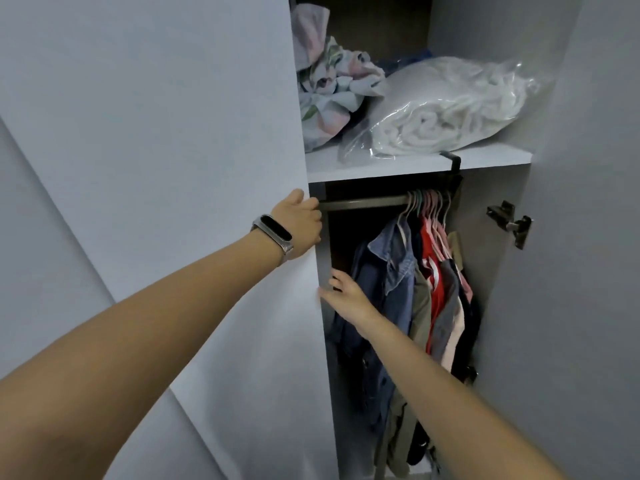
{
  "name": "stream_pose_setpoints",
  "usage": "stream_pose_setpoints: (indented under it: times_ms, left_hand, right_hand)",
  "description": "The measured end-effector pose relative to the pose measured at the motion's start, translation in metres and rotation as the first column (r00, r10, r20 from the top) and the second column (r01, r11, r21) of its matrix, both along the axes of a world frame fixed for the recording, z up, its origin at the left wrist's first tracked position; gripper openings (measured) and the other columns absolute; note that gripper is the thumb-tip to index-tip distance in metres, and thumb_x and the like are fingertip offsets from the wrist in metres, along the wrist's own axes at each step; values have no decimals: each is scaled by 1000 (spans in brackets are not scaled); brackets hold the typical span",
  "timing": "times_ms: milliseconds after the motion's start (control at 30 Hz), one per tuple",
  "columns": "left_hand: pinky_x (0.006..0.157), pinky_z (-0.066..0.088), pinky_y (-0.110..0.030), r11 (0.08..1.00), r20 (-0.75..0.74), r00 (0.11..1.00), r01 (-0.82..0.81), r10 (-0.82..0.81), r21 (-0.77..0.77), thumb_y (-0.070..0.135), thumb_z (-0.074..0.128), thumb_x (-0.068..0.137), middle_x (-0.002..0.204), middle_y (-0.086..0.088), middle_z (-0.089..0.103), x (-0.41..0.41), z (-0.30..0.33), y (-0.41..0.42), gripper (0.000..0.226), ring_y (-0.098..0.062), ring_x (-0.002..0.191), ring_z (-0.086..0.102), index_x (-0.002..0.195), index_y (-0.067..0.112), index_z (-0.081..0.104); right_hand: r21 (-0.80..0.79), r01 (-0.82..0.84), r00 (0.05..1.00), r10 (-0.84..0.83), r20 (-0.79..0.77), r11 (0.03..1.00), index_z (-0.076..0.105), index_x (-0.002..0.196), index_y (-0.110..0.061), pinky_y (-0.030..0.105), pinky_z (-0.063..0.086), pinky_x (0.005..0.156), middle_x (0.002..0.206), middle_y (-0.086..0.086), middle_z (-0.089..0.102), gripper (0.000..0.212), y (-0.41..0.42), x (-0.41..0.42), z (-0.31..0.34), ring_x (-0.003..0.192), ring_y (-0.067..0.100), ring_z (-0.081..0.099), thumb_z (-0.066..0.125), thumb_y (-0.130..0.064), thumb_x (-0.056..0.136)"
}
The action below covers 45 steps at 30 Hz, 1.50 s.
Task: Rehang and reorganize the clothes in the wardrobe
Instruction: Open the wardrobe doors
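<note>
The wardrobe's left door (207, 140) stands part way across the opening. My left hand (299, 221), a watch band on its wrist, grips the door's free edge just below the shelf, fingers curled round it. Lower down, my right hand (346, 294) touches the same edge with fingers fairly straight and holds nothing. Behind them, clothes hang bunched at the right end of a dark rail (363, 202) on pink and green hangers (427, 204): a blue denim jacket (389, 268) in front, then an olive garment (420, 299), a red and white one (434, 271) and several darker ones.
A white shelf (398, 166) above the rail carries a crumpled floral fabric bundle (332, 84) and a white towel in a clear plastic bag (450, 105). The right door (571, 237) stands open, with a metal hinge (509, 225). The rail's left half is bare.
</note>
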<state>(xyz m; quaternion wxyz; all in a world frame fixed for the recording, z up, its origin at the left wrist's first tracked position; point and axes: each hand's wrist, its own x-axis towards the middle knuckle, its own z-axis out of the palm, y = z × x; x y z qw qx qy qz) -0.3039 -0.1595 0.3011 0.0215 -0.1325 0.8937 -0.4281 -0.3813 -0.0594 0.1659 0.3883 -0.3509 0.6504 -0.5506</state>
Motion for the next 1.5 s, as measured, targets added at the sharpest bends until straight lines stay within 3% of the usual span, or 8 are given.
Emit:
stream_pose_setpoints:
  times_ms: [100, 200, 567, 700, 967, 1267, 1400, 1500]
  left_hand:
    - [95, 31, -39, 992, -13, 1000, -13, 11, -124, 26, 48, 90, 96, 4, 61, 1, -16, -3, 21, -19, 104, 52, 96, 21, 68]
    - [82, 29, -36, 992, -34, 999, -26, 21, -126, 16, 49, 72, 68, 6, 58, 0, -20, 3, 21, -16, 78, 57, 62, 22, 66]
    - [78, 25, -33, 977, -173, 980, 64, -100, -203, -4, 20, 78, 74, 5, 52, 73, -31, 82, 49, -16, 84, 54, 69, 21, 61]
    - [78, 30, -30, 986, -179, 974, 118, -137, -115, 4, 49, 80, 82, 4, 55, 127, -32, 115, 21, -15, 91, 56, 74, 20, 60]
    - [87, 30, -28, 996, -256, 963, 90, -82, 18, 3, 53, 86, 94, 4, 57, 261, -28, 165, 18, -17, 105, 55, 90, 19, 60]
    - [90, 36, -35, 997, -346, 936, -54, 72, 61, 3, 51, 89, 104, -4, 63, 375, -33, 182, 18, -25, 114, 48, 94, 13, 65]
    - [93, 24, -47, 924, -545, 751, -353, 372, 144, 14, 77, 63, 102, -1, 63, 358, -45, 206, 19, -28, 116, 45, 79, 19, 68]
    - [90, 25, -47, 925, -626, 685, -218, 373, 312, 22, 67, 69, 101, 0, 63, 313, -60, 219, 15, -27, 105, 49, 84, 22, 67]
  right_hand:
    - [34, -50, 994, 53, -95, 998, 56, 113, -18, 30, 46, 86, 110, -2, 62, 26, -35, -4, -16, 102, 16, 58, 55, -35, 93]
    - [7, 8, 960, -6, -280, 1000, 41, 75, -20, 29, 36, 64, 72, -4, 40, 29, -45, -4, -28, 68, 12, 43, 50, -38, 95]
    - [-119, -84, 989, 68, -134, 989, 44, 77, -13, 17, 38, 60, 69, -4, 45, 28, 31, 50, -43, 66, 9, 45, 62, -29, 91]
    - [-154, -44, 993, 26, -119, 987, 49, 78, -11, 13, 40, 56, 71, 6, 54, 25, 70, 107, -43, 64, 13, 50, 65, -28, 89]
    - [-172, -134, 835, 18, -549, 976, 50, 79, -21, 30, 49, 59, 75, -5, 60, 17, 102, 218, -47, 65, 11, 57, 64, -29, 79]
    - [-77, -262, 799, 171, -577, 962, 55, 87, -17, 35, 51, 70, 94, -3, 63, 34, 91, 315, -35, 84, 20, 62, 70, -41, 69]
    - [-69, -497, 756, 393, -523, 865, 54, 86, -23, 31, 53, 72, 93, -5, 66, 34, 82, 309, -37, 83, 13, 63, 71, -49, 72]
    - [35, -625, 657, 549, -517, 780, 58, 88, -22, 16, 44, 70, 83, -9, 62, 13, 71, 273, -49, 76, -8, 56, 63, -34, 86]
